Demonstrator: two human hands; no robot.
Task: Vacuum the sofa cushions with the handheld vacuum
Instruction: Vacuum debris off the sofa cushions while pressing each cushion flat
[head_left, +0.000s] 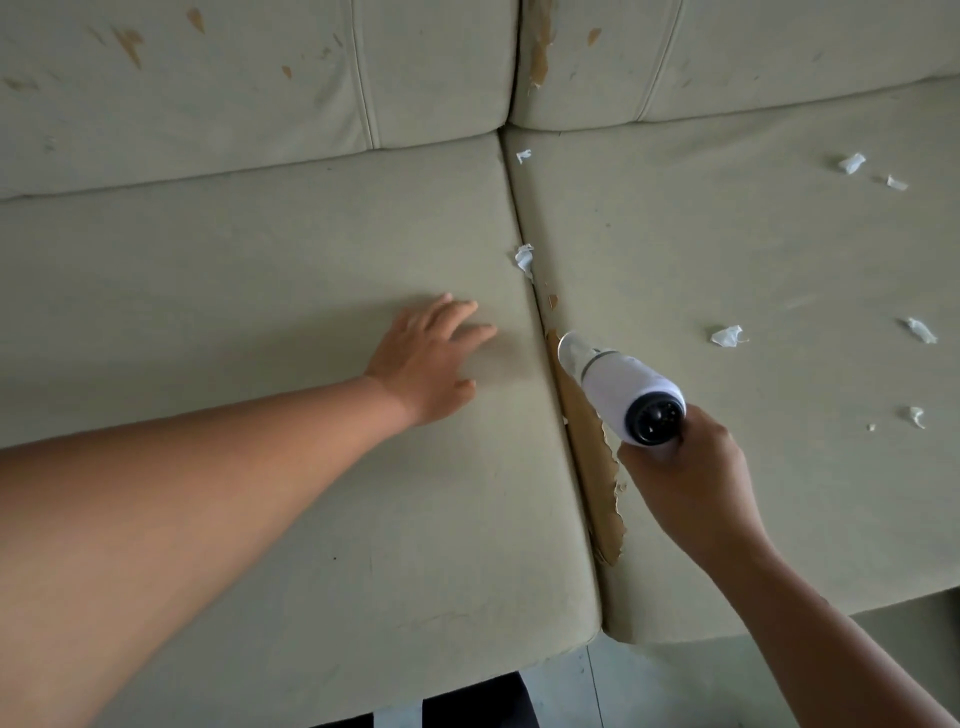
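Right hand (691, 483) clenched around the vacuum (621, 387), nozzle down at the seam between the two seat cushions, midway toward the sofa's front edge. Left hand (428, 358) released, flat on the left cushion (260, 291). Paper scraps (726, 336) across the right cushion (753, 249).

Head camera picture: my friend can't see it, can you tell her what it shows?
A right hand points a white handheld vacuum at the gap between two pale green sofa seat cushions, while the left hand presses flat on the left cushion. White paper scraps lie mostly on the right cushion.
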